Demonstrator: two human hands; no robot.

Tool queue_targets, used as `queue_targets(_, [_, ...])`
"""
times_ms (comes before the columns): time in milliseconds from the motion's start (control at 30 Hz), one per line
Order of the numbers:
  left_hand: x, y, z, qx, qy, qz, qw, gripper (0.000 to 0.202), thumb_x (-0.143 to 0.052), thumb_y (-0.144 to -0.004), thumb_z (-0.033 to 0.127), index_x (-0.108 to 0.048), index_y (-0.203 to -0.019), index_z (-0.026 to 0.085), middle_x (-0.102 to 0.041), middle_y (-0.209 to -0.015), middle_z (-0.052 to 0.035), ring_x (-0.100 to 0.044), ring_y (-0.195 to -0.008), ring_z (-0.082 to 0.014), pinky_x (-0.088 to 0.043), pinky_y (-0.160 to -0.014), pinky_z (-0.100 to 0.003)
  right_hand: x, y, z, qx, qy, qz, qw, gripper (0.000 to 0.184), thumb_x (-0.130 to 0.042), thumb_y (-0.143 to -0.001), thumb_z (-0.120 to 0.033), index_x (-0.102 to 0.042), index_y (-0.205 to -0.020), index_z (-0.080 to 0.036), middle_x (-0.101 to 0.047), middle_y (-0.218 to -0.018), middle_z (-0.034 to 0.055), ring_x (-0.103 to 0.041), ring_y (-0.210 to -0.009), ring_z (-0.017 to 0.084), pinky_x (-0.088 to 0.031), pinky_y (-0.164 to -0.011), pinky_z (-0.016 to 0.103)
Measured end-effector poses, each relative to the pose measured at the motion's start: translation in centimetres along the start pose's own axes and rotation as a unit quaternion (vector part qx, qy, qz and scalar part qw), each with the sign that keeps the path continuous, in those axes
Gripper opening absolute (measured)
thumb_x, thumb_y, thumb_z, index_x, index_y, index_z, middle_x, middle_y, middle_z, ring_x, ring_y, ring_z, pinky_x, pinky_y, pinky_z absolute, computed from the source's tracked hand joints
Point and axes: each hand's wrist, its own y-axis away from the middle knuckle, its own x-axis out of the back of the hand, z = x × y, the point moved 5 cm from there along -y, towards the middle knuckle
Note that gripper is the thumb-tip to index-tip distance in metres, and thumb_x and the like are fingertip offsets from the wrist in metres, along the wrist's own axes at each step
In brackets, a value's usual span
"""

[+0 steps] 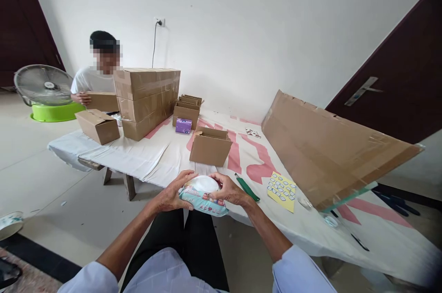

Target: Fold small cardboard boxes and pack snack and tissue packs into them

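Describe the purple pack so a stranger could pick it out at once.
On the cloth-covered table, find the stack of taped cartons. Just right of it, in front of a row of open brown boxes, sits the small pack, its bright purple standing out against their plain brown.

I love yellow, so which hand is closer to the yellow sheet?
Right. The right hand holds the near end of the wipes pack, left of the yellow sheet; the left hand holds the pack's far end.

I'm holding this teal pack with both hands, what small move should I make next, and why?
Probably move the teal pack forward toward the nearest open carton: your left hand and right hand hold its two ends, and that carton stands upright just beyond it.
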Motion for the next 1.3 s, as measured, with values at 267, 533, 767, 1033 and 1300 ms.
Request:
queue_targets(267, [0.6,3.4,-2.0,0.084,0.108,0.034,0.990,0.110,-0.102,-0.072,0.058,-0.053,-0.167,0.035,-0.042,-0.170,-0.0158,-0.039,-0.160,-0.0442,-0.051,-0.121,-0.054,-2.2,-1.2,2.5,0.001,-0.057,-0.026,0.998,0.065,-0.098,-0.059,-0.035,-0.076,-0.118,-0.020,-0.077,-0.113,0.0040,-0.071,-0.104,0.025,-0.055,-0.091,0.035])
queue_targets(533, [2.4,1.2,-1.4,0.168,0.244,0.194,0.935,0.090,-0.104,-0.063,0.041,-0.073,-0.146,0.022,-0.076,-0.133,-0.0123,-0.071,-0.122,-0.0357,-0.059,-0.103,-0.042,-0.1,-1.8,1.0,0.039,-0.150,0.020,0.988,0.084,-0.093,-0.074,-0.073,-0.067,-0.139,-0.026,-0.068,-0.150,0.0153,-0.064,-0.140,0.035,-0.057,-0.111,0.048])
queue_targets(767, [3.9,-0.6,0.5,0.241,0.277,0.248,0.896,0.074,-0.093,-0.074,0.059,-0.075,-0.132,0.017,-0.080,-0.122,-0.0151,-0.076,-0.111,-0.0348,-0.063,-0.080,-0.036,-2.1,-0.5,0.5,0.146,-0.132,0.146,0.970,0.086,-0.093,-0.081,-0.062,-0.061,-0.154,-0.027,-0.063,-0.159,0.0123,-0.062,-0.145,0.034,-0.054,-0.120,0.046])
queue_targets(1033, [6.3,-3.0,1.7,0.205,0.156,0.179,0.950,0.078,-0.099,-0.072,0.059,-0.074,-0.135,0.021,-0.079,-0.123,-0.0117,-0.073,-0.105,-0.0296,-0.060,-0.073,-0.030,-1.0,-3.5,1.7,0.114,-0.195,0.250,0.942,0.080,-0.083,-0.083,-0.078,-0.069,-0.140,-0.024,-0.077,-0.137,0.0129,-0.066,-0.136,0.038,-0.056,-0.117,0.055])
queue_targets(1300, [4.8,-1.6,-3.6,0.282,0.201,0.248,0.905,0.082,-0.094,-0.070,0.074,-0.078,-0.127,0.018,-0.080,-0.118,-0.0141,-0.074,-0.105,-0.0317,-0.061,-0.074,-0.033,-4.1,-5.4,6.8,0.055,-0.202,0.173,0.963,0.081,-0.064,-0.091,-0.085,-0.064,-0.151,-0.031,-0.077,-0.141,0.0077,-0.063,-0.145,0.035,-0.056,-0.119,0.052])
